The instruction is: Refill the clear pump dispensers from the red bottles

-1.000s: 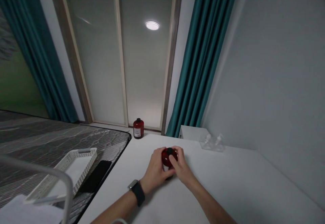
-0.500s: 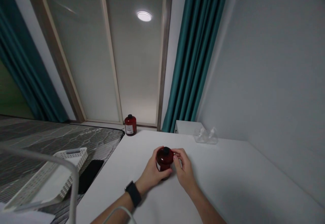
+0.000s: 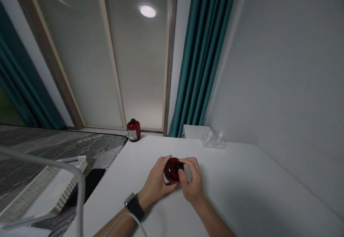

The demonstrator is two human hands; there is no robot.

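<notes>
A dark red bottle (image 3: 170,171) is tilted over the white table, its top leaning to the right. My left hand (image 3: 155,180) is wrapped round the bottle's body from the left, with a dark watch (image 3: 135,206) on that wrist. At the bottle's top, the fingers and thumb of my right hand (image 3: 194,184) close on its black cap (image 3: 178,166). The bottle's label is hidden. A second red bottle (image 3: 133,131) with a white label and black cap stands upright at the table's far left corner.
A clear plastic holder (image 3: 214,141) lies near the far edge of the white table (image 3: 236,179). To the left are a white basket (image 3: 57,190) and a dark flat object (image 3: 94,183). A grey curved tube (image 3: 80,194) crosses the lower left, and a pale cable (image 3: 129,215) passes before my left forearm.
The bottle has tipped so its cap points right. My right fingers have moved from beside the bottle's shoulder onto the cap. The view has shifted slightly.
</notes>
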